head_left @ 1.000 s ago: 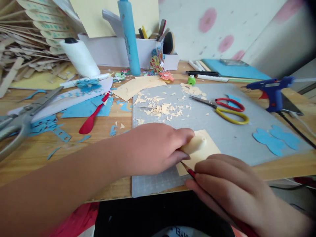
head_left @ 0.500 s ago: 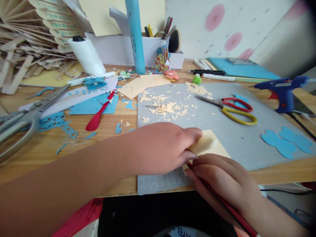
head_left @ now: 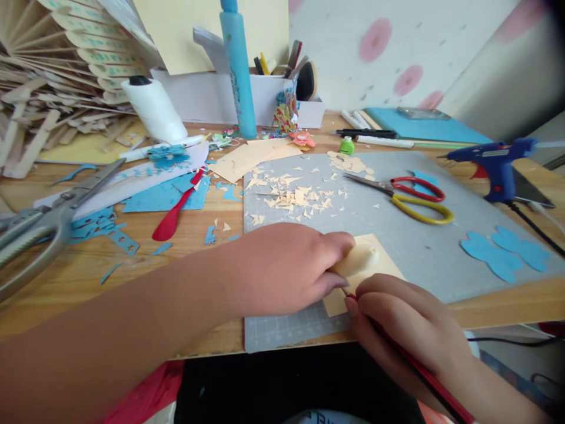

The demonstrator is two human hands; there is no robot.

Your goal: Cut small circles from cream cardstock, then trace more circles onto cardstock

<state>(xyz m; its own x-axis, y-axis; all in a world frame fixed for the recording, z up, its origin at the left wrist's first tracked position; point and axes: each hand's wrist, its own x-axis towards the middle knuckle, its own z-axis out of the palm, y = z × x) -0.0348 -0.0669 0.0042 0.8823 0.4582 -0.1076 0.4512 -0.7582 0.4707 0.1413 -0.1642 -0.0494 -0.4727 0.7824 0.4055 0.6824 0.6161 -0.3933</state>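
Observation:
My left hand (head_left: 300,265) is closed around a smooth cream-coloured piece with a rounded, narrowing end (head_left: 365,257); most of it is hidden in the fingers. It presses on a small sheet of cream paper (head_left: 384,259) at the front of the grey cutting mat (head_left: 282,335). My right hand (head_left: 406,318) is closed around a red and black pencil (head_left: 415,362), its tip on the paper beside my left fingertips. Any line on the paper is too small to make out.
Cream paper scraps (head_left: 300,197), red-and-yellow-handled scissors (head_left: 410,197) and blue paper cutouts (head_left: 498,253) lie on the mat. A blue glue gun (head_left: 498,162) is at right. Large metal scissors (head_left: 57,212) and a red spatula (head_left: 170,221) lie left; a blue bottle (head_left: 241,76) stands behind.
My right hand has moved slightly away from my left fingers, so the pencil's tip and more of the paper's near corner show. The camera's view has shifted a little.

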